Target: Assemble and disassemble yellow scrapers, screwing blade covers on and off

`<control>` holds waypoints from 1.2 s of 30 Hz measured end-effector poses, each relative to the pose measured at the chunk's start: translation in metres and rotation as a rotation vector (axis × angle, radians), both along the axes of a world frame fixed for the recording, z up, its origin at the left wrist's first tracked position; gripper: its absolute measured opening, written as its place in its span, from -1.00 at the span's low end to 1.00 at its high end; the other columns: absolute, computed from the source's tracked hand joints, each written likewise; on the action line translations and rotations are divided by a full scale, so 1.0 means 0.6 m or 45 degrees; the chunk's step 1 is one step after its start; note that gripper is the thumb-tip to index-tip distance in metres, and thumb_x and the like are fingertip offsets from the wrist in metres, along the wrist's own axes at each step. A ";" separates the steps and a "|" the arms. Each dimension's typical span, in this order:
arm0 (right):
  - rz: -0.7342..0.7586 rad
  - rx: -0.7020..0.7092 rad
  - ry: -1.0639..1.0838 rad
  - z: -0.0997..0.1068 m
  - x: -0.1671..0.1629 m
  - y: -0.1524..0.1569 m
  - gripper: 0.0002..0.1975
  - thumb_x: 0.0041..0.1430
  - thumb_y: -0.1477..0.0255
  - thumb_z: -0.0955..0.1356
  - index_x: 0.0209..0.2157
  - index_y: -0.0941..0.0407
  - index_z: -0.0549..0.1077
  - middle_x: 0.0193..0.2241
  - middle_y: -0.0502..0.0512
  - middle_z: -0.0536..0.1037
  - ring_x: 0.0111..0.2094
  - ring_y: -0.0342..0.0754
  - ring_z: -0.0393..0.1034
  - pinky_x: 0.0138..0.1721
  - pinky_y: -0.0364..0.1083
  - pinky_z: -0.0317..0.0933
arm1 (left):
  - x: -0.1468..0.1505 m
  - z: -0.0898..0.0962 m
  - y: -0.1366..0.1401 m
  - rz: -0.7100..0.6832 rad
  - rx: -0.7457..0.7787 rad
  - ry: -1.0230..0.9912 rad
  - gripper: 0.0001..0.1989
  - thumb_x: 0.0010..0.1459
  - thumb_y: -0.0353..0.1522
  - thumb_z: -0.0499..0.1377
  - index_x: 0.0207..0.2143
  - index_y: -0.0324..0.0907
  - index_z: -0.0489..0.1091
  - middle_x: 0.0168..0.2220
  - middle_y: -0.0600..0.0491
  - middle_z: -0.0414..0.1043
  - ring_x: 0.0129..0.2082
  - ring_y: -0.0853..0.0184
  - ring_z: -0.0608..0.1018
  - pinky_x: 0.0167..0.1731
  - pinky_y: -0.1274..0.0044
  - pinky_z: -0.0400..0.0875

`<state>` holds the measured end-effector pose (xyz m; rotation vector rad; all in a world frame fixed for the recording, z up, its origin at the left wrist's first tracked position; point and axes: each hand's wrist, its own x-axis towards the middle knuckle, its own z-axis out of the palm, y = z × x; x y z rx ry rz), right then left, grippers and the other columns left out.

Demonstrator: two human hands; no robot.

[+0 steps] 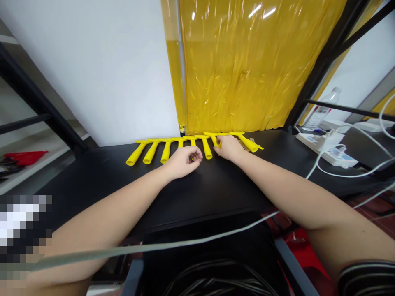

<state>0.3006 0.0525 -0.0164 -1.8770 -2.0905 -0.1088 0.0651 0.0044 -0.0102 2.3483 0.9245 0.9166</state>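
Note:
Several yellow plastic pieces, each with a hollow, round-ended handle (pixel 135 155) and a narrow crosswise head, stand in a row along the back of the black table (pixel 212 185). My left hand (pixel 184 161) hovers in front of the middle pieces, fingers loosely curled, thumb apart, with nothing visible in it. Further right, my right hand (pixel 227 147) has its fingers closed around the handle of one yellow piece, mostly hidden by the hand. Just beyond it, another yellow piece (pixel 249 144) lies tilted, its open end facing me.
A yellow film curtain (pixel 247 74) and a white panel (pixel 123 74) rise behind the row. At right lie a white power strip (pixel 327 150) with cables and a plastic bottle (pixel 322 109). A pale cable (pixel 197 239) crosses in front of me, above the chair's armrests.

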 end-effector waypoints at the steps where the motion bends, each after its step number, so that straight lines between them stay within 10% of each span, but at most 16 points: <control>1: 0.001 0.000 -0.011 0.000 0.000 0.001 -0.70 0.25 0.26 0.40 -0.07 0.13 0.57 -0.08 0.34 0.64 -0.04 0.26 0.55 -0.01 0.12 0.38 | 0.000 0.000 0.000 -0.001 0.004 0.003 -0.95 0.13 -0.38 0.21 -0.33 -0.16 0.46 -0.32 0.02 0.54 -0.35 0.32 0.54 -0.42 0.53 0.40; 21: -0.084 0.091 -0.083 0.033 0.042 0.002 -0.63 0.34 0.19 0.31 -0.03 0.11 0.61 -0.01 0.35 0.59 0.01 0.28 0.51 -0.02 0.13 0.38 | -0.009 0.004 0.006 0.000 0.226 0.175 -0.95 0.16 -0.39 0.19 -0.31 -0.13 0.46 -0.33 0.06 0.53 -0.41 0.34 0.48 -0.35 0.48 0.36; 36: -0.269 -0.198 -0.039 0.038 0.084 0.016 -0.64 0.17 0.39 0.49 0.00 0.16 0.65 -0.02 0.37 0.64 0.04 0.24 0.53 0.04 0.10 0.40 | -0.010 0.005 0.009 -0.038 0.379 0.343 -0.88 0.23 -0.36 0.18 -0.23 -0.09 0.53 -0.32 0.01 0.50 -0.21 0.15 0.48 -0.09 0.31 0.39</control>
